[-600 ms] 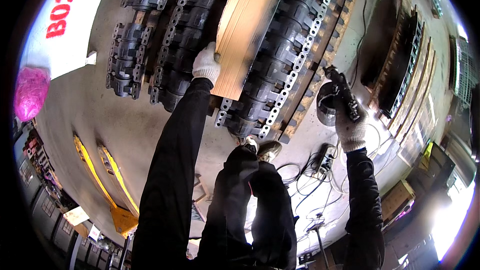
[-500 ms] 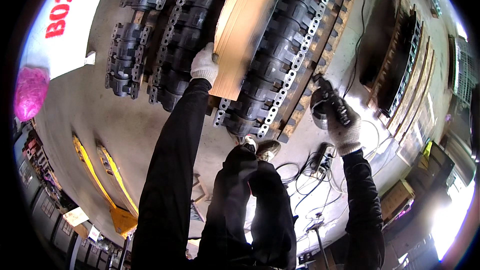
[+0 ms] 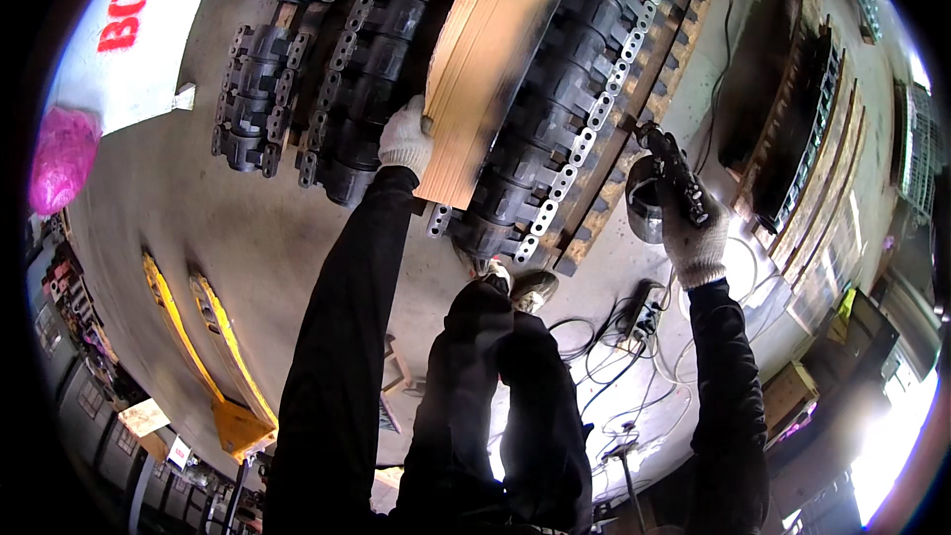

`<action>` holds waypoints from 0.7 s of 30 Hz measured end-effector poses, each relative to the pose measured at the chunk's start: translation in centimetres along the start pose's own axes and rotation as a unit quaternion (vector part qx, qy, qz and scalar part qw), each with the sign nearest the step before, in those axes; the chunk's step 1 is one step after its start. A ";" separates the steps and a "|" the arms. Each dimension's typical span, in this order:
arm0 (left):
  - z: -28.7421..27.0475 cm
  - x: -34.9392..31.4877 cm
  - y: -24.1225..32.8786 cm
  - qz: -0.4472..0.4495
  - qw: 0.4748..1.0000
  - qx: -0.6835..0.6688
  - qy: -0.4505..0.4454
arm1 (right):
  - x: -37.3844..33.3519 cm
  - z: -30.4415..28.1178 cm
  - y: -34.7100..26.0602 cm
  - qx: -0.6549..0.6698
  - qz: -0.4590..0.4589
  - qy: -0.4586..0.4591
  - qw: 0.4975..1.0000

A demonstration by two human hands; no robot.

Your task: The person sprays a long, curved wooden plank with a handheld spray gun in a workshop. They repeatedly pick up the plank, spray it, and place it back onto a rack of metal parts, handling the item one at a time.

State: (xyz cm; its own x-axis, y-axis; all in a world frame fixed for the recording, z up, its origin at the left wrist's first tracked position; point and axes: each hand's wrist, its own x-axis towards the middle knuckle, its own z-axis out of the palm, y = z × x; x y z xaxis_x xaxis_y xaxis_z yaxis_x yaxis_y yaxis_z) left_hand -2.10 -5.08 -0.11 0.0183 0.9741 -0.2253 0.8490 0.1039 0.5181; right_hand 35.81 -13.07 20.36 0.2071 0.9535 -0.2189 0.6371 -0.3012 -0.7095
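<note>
**Spray gun Raised Slightly Beside Cardboard Sheet**

Compared with half a second ago, the spray gun has been shifted a little upward and rightward in the view, its nose now pointed more steeply up; the cardboard sheet is gripped in the same place.

The sheet is tan, long and ribbed, with its right edge blackened. It is positioned between two black track chains. The gun is dark and smudged, with a rounded cup attached, and is held right of the chains.

The sheet's left edge is pinched by the gloved left hand; the gun is enclosed by the gloved right hand.
</note>
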 end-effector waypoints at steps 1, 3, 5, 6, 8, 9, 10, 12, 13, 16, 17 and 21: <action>-0.1 -0.1 0.1 -0.011 1.000 0.011 -0.008 | 0.1 0.0 0.0 0.005 -0.001 -0.010 1.000; -0.2 -0.4 0.3 -0.034 0.999 0.033 -0.024 | -0.5 0.2 -1.5 -0.024 0.012 -0.054 0.998; -0.2 -0.6 0.6 -0.027 0.999 0.025 -0.013 | -1.3 0.5 -1.3 -0.083 -0.063 -0.074 0.992; -0.4 -0.8 0.4 -0.025 0.999 0.024 -0.006 | -1.9 0.7 -1.7 -0.088 -0.047 -0.098 0.990; 0.0 -1.6 -0.4 -0.010 1.000 0.026 0.005 | -3.2 1.1 -2.5 -0.050 -0.036 -0.152 0.986; 0.0 -2.0 -0.6 -0.003 1.000 0.027 0.010 | -3.9 1.6 -2.1 -0.069 -0.063 -0.152 0.984; 0.0 -2.5 -0.9 -0.004 0.999 0.032 0.007 | -4.4 1.8 -1.9 -0.071 -0.077 -0.148 0.983; 0.0 -3.5 -1.2 -0.005 0.999 0.041 0.002 | -5.0 1.9 -2.3 -0.028 -0.011 -0.151 0.988; -0.1 -4.0 -1.3 -0.007 0.999 0.040 0.002 | -5.1 1.8 -2.7 0.015 0.068 -0.156 0.985; -0.8 -4.9 -1.3 -0.012 0.999 0.045 0.003 | -4.5 1.4 -0.9 0.023 0.052 -0.073 0.996; -1.1 -5.2 -1.3 -0.015 0.999 0.052 0.002 | -4.0 1.2 0.0 -0.003 0.021 -0.039 0.999; -0.6 -5.8 -1.3 -0.019 0.996 0.077 0.026 | -2.9 0.2 0.8 -0.029 -0.081 -0.016 0.996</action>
State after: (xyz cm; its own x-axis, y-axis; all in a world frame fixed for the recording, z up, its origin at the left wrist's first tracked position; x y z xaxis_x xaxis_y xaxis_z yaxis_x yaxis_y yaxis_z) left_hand -3.65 -10.74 1.02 -0.0402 0.9797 -0.1965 0.9195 0.1132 0.3763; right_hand 35.56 -16.03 20.31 0.0739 0.9892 -0.1262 0.7020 -0.1415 -0.6980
